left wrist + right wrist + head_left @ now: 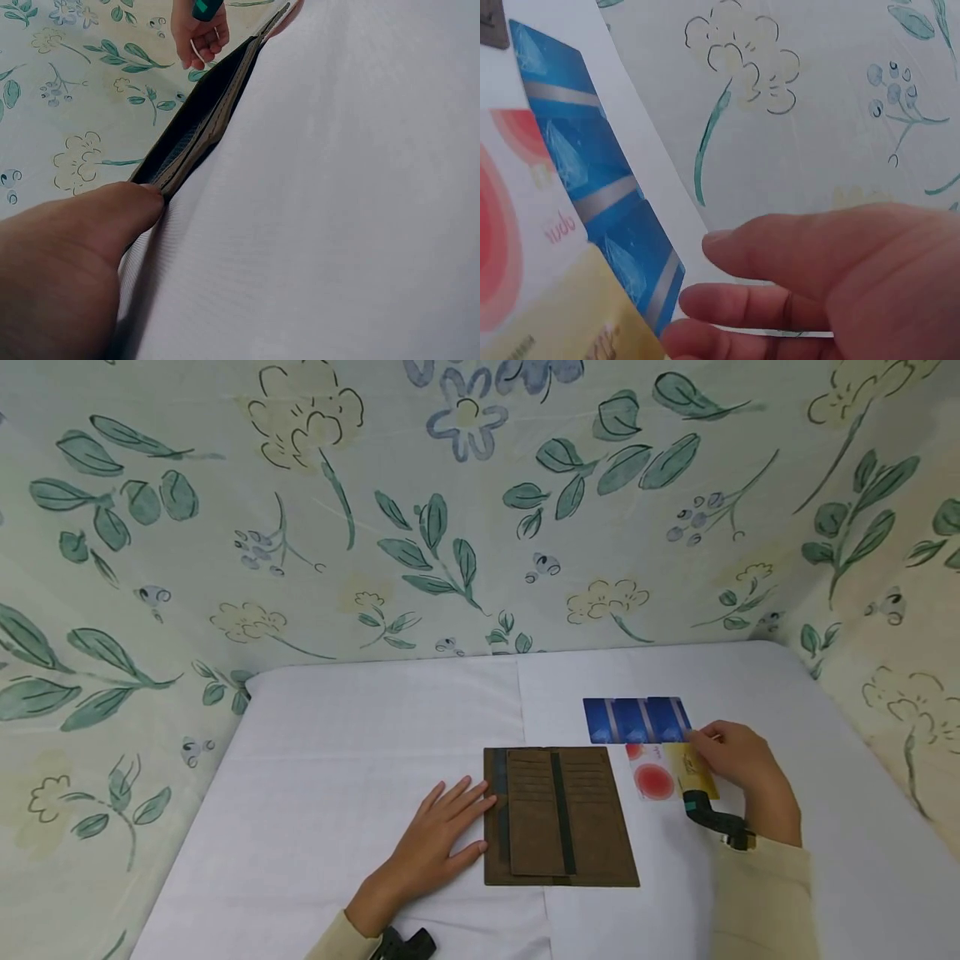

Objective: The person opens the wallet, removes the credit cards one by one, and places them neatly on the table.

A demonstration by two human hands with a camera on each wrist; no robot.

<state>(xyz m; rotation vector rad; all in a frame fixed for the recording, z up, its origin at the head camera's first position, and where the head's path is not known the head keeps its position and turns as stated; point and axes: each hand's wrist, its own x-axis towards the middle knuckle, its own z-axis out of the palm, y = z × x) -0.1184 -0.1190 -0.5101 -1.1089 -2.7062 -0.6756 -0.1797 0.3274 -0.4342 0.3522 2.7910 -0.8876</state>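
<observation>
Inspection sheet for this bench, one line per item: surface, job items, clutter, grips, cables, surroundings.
Surface: white cloth, lightly creased.
Job items: brown wallet lies open, card slots showing; three blue cards in a row beyond its right side; red-and-white card and yellow card on the near side of that row.
Clutter: nothing seen.
Grips: left hand touches the wallet's left edge, fingers extended; right hand is at the yellow card's far right corner, and whether it pinches anything is unclear. Each wrist carries a black device.
Cables: nothing seen.
Surroundings: floral-patterned fabric behind and at both sides.
</observation>
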